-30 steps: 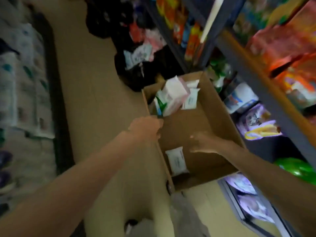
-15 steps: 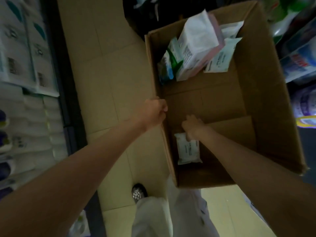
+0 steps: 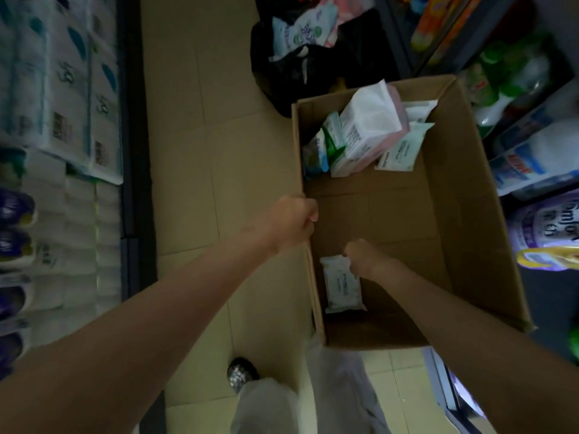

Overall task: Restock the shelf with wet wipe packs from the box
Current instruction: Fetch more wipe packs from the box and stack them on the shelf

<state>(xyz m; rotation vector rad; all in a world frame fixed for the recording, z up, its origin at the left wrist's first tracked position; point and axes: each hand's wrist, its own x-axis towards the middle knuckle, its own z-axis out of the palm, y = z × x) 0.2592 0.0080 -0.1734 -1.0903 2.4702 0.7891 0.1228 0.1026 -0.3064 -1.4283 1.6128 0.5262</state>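
Fingers (image 3: 353, 250) of the right hand (image 3: 365, 256) were curled on the top edge of a small white wipe pack (image 3: 341, 285), pinching it. That pack lay flat on the box (image 3: 463, 183) floor, near the box's left wall & close corner. Left hand (image 3: 293, 219) was a fist gripping the box's left rim. More packs (image 3: 366, 130) were piled at the box's far end. Shelf (image 3: 532, 158) w/ goods stood right of the box.

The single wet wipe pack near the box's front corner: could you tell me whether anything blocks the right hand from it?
Nothing visible does. The right hand already grips the wet wipe pack at its top edge; the other packs lie at the far end.
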